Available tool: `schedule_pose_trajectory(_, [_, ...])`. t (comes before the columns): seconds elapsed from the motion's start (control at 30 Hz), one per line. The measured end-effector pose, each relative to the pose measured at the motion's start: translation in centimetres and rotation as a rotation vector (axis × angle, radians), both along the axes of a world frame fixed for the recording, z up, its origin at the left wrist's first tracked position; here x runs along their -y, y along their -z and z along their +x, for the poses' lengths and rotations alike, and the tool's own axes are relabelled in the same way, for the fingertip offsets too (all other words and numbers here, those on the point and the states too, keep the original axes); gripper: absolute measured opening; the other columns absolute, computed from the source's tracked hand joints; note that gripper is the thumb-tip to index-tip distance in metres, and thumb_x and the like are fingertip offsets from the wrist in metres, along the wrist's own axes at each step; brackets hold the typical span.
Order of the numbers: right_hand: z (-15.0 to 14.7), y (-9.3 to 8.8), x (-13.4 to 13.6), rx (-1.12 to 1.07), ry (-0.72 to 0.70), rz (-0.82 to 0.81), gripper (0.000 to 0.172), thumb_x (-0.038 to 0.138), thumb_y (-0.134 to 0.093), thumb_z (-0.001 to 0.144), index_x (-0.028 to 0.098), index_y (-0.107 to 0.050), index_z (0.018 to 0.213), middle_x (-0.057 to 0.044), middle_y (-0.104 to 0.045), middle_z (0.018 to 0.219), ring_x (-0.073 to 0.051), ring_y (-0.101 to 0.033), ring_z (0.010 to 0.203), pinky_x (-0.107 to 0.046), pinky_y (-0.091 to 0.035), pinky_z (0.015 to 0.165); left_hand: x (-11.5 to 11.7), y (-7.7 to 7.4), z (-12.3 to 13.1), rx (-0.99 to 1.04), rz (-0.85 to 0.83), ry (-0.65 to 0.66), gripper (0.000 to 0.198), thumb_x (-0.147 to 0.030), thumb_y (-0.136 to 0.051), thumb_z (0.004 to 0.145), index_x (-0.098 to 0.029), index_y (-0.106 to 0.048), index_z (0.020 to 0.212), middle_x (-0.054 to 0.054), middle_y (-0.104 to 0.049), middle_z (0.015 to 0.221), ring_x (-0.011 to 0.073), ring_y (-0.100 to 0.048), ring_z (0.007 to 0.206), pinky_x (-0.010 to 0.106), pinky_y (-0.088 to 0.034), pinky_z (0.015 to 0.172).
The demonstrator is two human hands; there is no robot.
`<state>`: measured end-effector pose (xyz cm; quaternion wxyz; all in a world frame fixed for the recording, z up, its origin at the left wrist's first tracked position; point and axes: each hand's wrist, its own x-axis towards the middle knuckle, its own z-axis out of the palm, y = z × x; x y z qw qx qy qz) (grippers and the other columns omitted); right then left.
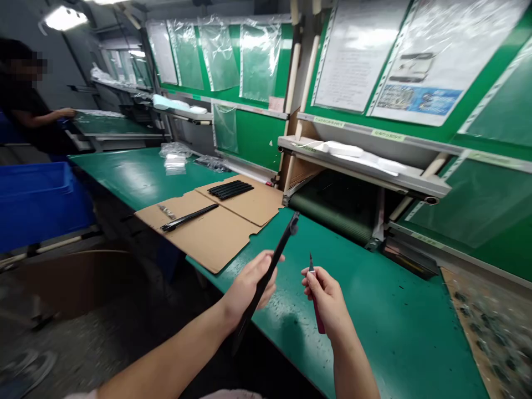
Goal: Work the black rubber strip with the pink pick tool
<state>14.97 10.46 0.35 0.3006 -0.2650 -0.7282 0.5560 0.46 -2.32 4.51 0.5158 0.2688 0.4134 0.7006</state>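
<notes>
My left hand [252, 284] is closed around a long black plastic strip [272, 260], tilted with its upper end up and to the right. In my right hand [329, 296] is a craft knife [318, 313] with a red handle, its dark pointed blade upward. The knife and strip are apart, both above the green table [366, 310]. To the left, a cardboard sheet [220, 244] carries a row of black strips [231, 189] side by side. Another black strip [190, 217] rests nearer its front edge, close to a small metallic-looking piece [167, 211].
A conveyor belt [336, 205] runs under a shelf [366, 160] at the back. Clear plastic bags [177, 155] lie at the far left of the table. At right is a board [474, 332] with many small parts. A blue bin [41, 205] and a person [29, 105] are at left.
</notes>
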Motion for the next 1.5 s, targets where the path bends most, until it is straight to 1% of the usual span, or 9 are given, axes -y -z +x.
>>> schedule_pose_trajectory(0.1, [0.4,0.6,3.5,0.097,-0.079,0.058,0.039,0.054,-0.050,0.095,0.021,-0.070,0.099,-0.003,-0.062,0.076,-0.016,-0.055,0.064,-0.027,-0.043,0.058,-1.1,-0.6,-1.0,-0.001,0.105,-0.211,0.026,-0.044,-0.054,0.092,-0.021,-0.052,0.105,-0.011,-0.031,0.055,0.0043,-0.021,0.035,0.015,-0.017,0.033])
schedule_pose_trajectory(0.27, [1.2,-0.9,6.2,0.227,-0.138,0.406,0.028,0.044,-0.049,0.100,0.028,-0.072,0.102,0.001,-0.063,0.079,-0.014,-0.057,0.066,-0.027,-0.040,0.059,-1.4,-0.9,-2.2,-0.067,0.265,-0.381,0.026,-0.043,-0.056,0.092,-0.022,-0.053,0.106,-0.010,-0.034,0.057,0.0044,-0.024,0.035,0.016,-0.021,0.033])
schedule_pose_trajectory(0.5, [0.3,-2.7,7.1,0.191,-0.145,0.713,0.022,0.038,-0.053,0.099,0.025,-0.071,0.095,0.000,-0.064,0.080,-0.016,-0.058,0.070,-0.029,-0.041,0.063,0.9,-1.2,-1.4,-0.212,0.410,-0.461,0.037,-0.056,-0.058,0.087,-0.024,-0.055,0.107,-0.009,-0.035,0.057,0.0045,-0.027,0.037,0.019,-0.025,0.038])
schedule_pose_trajectory(0.7, [-0.5,-4.0,7.5,0.243,-0.122,0.955,0.029,0.038,-0.047,0.101,0.023,-0.070,0.091,-0.002,-0.063,0.077,-0.018,-0.056,0.069,-0.031,-0.035,0.056,2.1,-1.4,-1.0,-0.341,0.458,-0.416,0.039,-0.057,-0.057,0.088,-0.024,-0.057,0.109,-0.007,-0.036,0.057,0.0054,-0.029,0.039,0.019,-0.029,0.041])
schedule_pose_trajectory(0.87, [-0.6,-4.7,7.5,0.319,-0.120,0.974,0.003,0.020,-0.067,0.088,0.021,-0.070,0.088,-0.001,-0.064,0.080,-0.018,-0.056,0.073,-0.032,-0.032,0.057,1.7,-0.9,-1.1,-0.381,0.584,-0.337,0.037,-0.053,-0.051,0.092,-0.022,-0.054,0.112,-0.008,-0.034,0.058,0.0045,-0.025,0.039,0.018,-0.028,0.040])
schedule_pose_trajectory(1.17, [-0.7,-4.8,7.1,0.343,-0.117,1.000,0.002,0.021,-0.071,0.086,0.021,-0.069,0.085,0.000,-0.064,0.079,-0.019,-0.056,0.072,-0.033,-0.030,0.058,1.8,-1.0,-0.8,-0.314,0.542,-0.260,0.034,-0.051,-0.049,0.094,-0.023,-0.053,0.113,-0.008,-0.033,0.059,0.0044,-0.026,0.038,0.018,-0.027,0.039])
schedule_pose_trajectory(1.33, [-0.4,-3.7,6.5,0.246,-0.132,0.828,0.020,0.031,-0.049,0.101,0.024,-0.067,0.097,0.002,-0.062,0.075,-0.015,-0.056,0.068,-0.030,-0.032,0.061,0.6,-0.9,-2.3,-0.142,0.316,-0.420,0.026,-0.045,-0.051,0.095,-0.022,-0.054,0.108,-0.008,-0.036,0.060,0.0043,-0.028,0.037,0.017,-0.023,0.035])
schedule_pose_trajectory(1.4, [-0.3,-2.7,6.5,0.213,-0.092,0.760,0.027,0.035,-0.042,0.104,0.023,-0.064,0.094,0.002,-0.059,0.071,-0.015,-0.053,0.065,-0.030,-0.031,0.059,-0.1,-0.3,-3.3,0.000,0.186,-0.502,0.025,-0.044,-0.055,0.093,-0.021,-0.054,0.102,-0.009,-0.035,0.058,0.0038,-0.025,0.035,0.017,-0.019,0.032])
schedule_pose_trajectory(1.5, [-0.7,-1.2,6.9,0.204,-0.057,0.759,0.034,0.039,-0.038,0.105,0.022,-0.060,0.085,0.002,-0.055,0.069,-0.015,-0.050,0.063,-0.030,-0.029,0.059,-0.7,0.8,-4.4,0.224,0.025,-0.533,0.028,-0.045,-0.061,0.089,-0.018,-0.054,0.092,-0.010,-0.031,0.053,0.0033,-0.021,0.033,0.016,-0.015,0.031])
